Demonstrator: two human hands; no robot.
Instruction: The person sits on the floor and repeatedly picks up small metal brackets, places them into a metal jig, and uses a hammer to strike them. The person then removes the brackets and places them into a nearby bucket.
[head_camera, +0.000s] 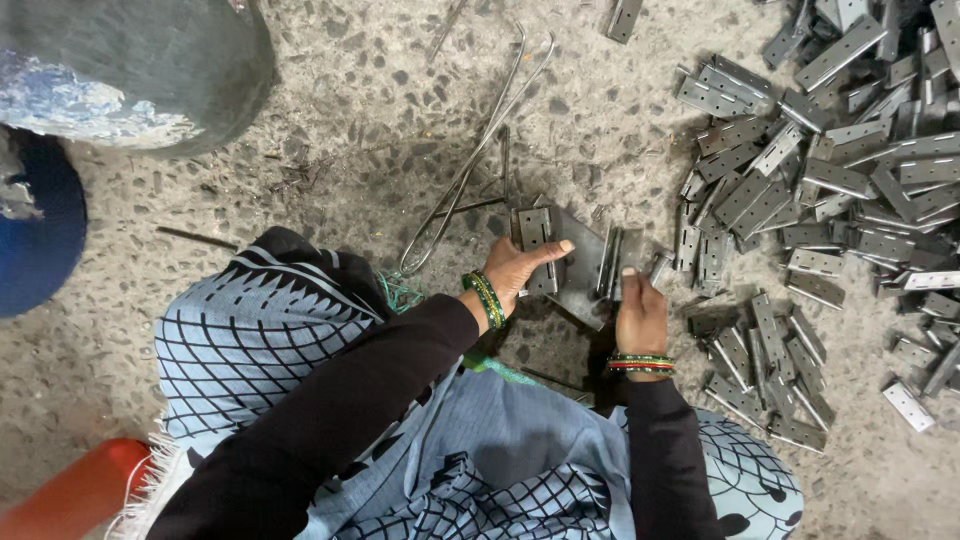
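Observation:
My left hand (522, 268) rests on a dark flat metal block (580, 262) lying on the floor, thumb stretched across its top, fingers holding a grey hinge leaf (533, 232) against it. My right hand (640, 312) grips an upright hinge piece (612, 262) at the block's right edge. Both wrists carry green and red bangles, and both arms are in black sleeves. A large pile of grey metal hinges (850, 170) lies to the right of my hands.
Long bent steel wire rods (480, 150) lie on the speckled concrete floor above my hands. A dark drum (140, 70) and a blue container (35, 225) stand at left, an orange object (70, 495) at bottom left. More loose hinges (770, 370) lie beside my right wrist.

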